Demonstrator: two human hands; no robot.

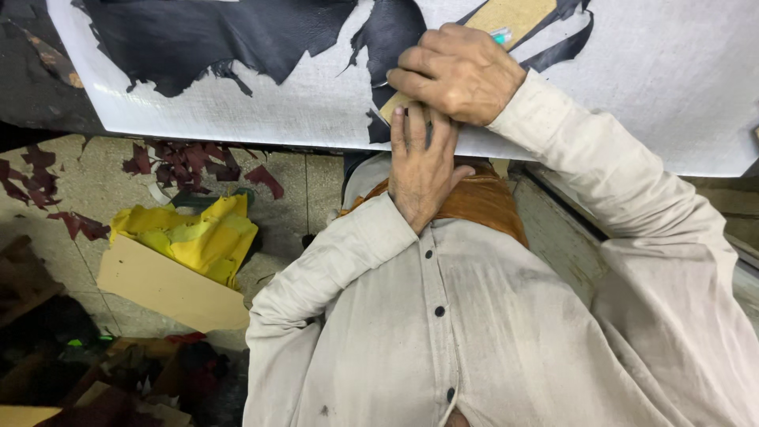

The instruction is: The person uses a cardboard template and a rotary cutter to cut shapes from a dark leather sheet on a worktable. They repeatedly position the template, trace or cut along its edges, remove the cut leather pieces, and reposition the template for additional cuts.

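a white desk (680, 87) with a coarse woven texture fills the top of the frame. on it, upper left, lies a large sheet of black leather (213, 35), grainy and ragged along its cut edges, with thinner black strips curling toward the upper right. a flat tan cardboard pattern (518, 16), long and straight-sided, lies slanted at upper centre over the leather. the right hand (458, 71) presses down on the pattern's lower end, fingers curled in a clenched grip; whether it holds a tool i cannot tell. the left hand (421, 166), just below and touching it at the desk's edge, lies flat with fingers stretched, grasping nothing. on the tiled floor at left sit a plain cardboard sheet (158, 289), crumpled yellow material (202, 233) on top of it, and scattered dark red leather scraps (190, 162).
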